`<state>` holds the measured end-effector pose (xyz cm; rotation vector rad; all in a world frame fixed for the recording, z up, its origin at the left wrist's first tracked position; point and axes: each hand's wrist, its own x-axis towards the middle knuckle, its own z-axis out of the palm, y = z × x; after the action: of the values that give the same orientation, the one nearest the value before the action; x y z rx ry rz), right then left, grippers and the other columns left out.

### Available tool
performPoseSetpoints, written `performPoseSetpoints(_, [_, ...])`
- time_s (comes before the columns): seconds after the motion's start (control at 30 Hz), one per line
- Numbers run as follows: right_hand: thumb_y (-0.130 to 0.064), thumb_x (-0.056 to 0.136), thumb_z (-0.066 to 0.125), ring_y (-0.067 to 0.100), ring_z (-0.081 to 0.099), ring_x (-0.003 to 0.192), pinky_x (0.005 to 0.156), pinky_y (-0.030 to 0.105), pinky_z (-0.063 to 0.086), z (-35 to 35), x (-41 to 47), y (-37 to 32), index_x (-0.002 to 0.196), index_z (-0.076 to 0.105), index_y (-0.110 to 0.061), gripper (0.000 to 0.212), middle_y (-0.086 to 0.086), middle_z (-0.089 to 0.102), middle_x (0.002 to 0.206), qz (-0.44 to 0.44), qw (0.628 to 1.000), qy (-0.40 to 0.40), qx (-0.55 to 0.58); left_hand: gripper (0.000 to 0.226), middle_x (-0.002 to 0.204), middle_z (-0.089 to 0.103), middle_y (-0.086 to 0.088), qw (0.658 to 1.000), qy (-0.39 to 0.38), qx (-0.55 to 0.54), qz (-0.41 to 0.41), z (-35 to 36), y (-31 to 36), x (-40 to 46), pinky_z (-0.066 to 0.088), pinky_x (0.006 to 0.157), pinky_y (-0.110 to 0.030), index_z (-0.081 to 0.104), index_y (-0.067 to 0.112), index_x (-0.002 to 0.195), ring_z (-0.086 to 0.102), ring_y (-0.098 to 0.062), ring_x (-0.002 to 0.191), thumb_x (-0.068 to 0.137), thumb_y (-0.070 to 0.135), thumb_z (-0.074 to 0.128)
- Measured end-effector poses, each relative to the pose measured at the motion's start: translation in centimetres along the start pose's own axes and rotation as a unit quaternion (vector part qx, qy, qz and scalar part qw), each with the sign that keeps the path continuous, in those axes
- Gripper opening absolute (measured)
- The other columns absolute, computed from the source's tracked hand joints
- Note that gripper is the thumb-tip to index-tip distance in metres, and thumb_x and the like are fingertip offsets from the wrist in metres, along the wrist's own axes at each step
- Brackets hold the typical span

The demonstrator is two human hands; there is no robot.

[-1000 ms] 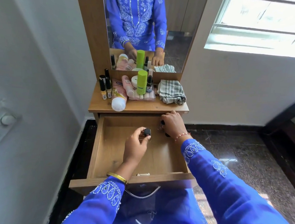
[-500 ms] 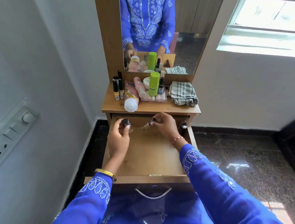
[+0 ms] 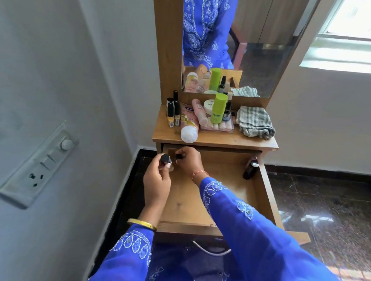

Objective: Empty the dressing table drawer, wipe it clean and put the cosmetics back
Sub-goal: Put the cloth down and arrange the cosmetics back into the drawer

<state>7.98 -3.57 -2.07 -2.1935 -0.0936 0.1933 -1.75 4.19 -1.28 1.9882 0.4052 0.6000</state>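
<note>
Both hands have moved from mid-drawer [image 3: 209, 196] to its back-left corner, left hand [image 3: 157, 181] gripping a black-capped bottle [image 3: 166, 159], right hand [image 3: 188, 161] apparently pinching another; emptying continues, one dark bottle [image 3: 249, 169] remaining.

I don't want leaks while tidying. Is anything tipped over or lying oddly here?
Yes. A white-capped tube lies flat on the tabletop, its cap at the front edge above the open drawer. A dark bottle leans in the drawer's far right corner. No spill shows.
</note>
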Motion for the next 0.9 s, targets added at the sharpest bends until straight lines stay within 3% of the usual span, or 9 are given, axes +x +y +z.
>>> performPoseSetpoints(0.17, [0.006, 0.081, 0.056, 0.025, 0.061, 0.107, 0.096, 0.029, 0.048, 0.7, 0.6, -0.3, 0.110, 0.066, -0.004, 0.032, 0.014, 0.067, 0.112, -0.003, 0.999, -0.020, -0.027, 0.033, 0.113, 0.064, -0.011, 0.999, 0.016, -0.006, -0.028, -0.1, -0.6, 0.4, 0.042, 0.083, -0.023, 0.054, 0.007, 0.123, 0.060, -0.021, 0.103, 0.090, 0.009, 0.054])
performPoseSetpoints(0.37, [0.008, 0.084, 0.052, 0.026, 0.058, 0.115, 0.101, 0.030, 0.045, 0.8, 0.8, -0.3, 0.120, 0.060, -0.003, 0.039, 0.015, 0.063, 0.121, -0.004, 0.998, -0.055, -0.041, 0.034, 0.112, 0.064, -0.011, 0.999, 0.017, -0.004, -0.040, -0.2, -0.4, 0.3, 0.042, 0.080, -0.023, 0.054, 0.007, 0.123, 0.058, -0.014, 0.099, 0.089, 0.010, 0.055])
performPoseSetpoints(0.5, [0.004, 0.085, 0.051, 0.024, 0.061, 0.109, 0.095, 0.026, 0.047, 0.2, -0.2, -0.4, 0.118, 0.062, -0.005, 0.036, 0.013, 0.066, 0.115, -0.006, 0.999, -0.034, -0.015, 0.036, 0.115, 0.063, -0.011, 0.999, 0.010, -0.001, -0.052, -0.1, -0.5, 0.4, 0.042, 0.081, -0.022, 0.052, 0.008, 0.126, 0.056, -0.011, 0.099, 0.089, 0.010, 0.055])
performPoseSetpoints(0.6, [-0.001, 0.087, 0.054, 0.019, 0.064, 0.100, 0.087, 0.022, 0.049, -0.7, -2.3, -1.0, 0.110, 0.065, -0.006, 0.026, 0.010, 0.069, 0.108, -0.026, 0.997, -0.014, 0.069, 0.039, 0.115, 0.064, -0.011, 0.999, -0.006, -0.002, -0.046, 0.0, -0.6, 0.5, 0.041, 0.080, -0.019, 0.050, 0.009, 0.128, 0.060, -0.016, 0.103, 0.089, 0.010, 0.055])
performPoseSetpoints(0.73, [0.000, 0.089, 0.051, 0.018, 0.063, 0.098, 0.088, 0.026, 0.052, -1.9, -4.7, -1.7, 0.111, 0.065, -0.010, 0.028, 0.009, 0.066, 0.105, -0.043, 0.986, -0.052, 0.153, 0.056, 0.120, 0.062, -0.013, 0.998, -0.048, -0.003, -0.033, 0.1, -0.5, 0.3, 0.040, 0.082, -0.019, 0.031, 0.014, 0.140, 0.061, -0.022, 0.109, 0.090, 0.013, 0.056])
performPoseSetpoints(0.9, [0.000, 0.087, 0.054, 0.020, 0.064, 0.098, 0.086, 0.023, 0.050, -2.8, -5.6, -1.7, 0.116, 0.063, -0.012, 0.033, 0.010, 0.067, 0.108, -0.077, 0.992, -0.078, 0.064, 0.072, 0.115, 0.065, -0.014, 0.997, -0.076, 0.014, -0.023, 0.3, -0.9, 0.3, 0.045, 0.082, -0.021, 0.019, 0.018, 0.145, 0.064, -0.020, 0.102, 0.087, 0.012, 0.060])
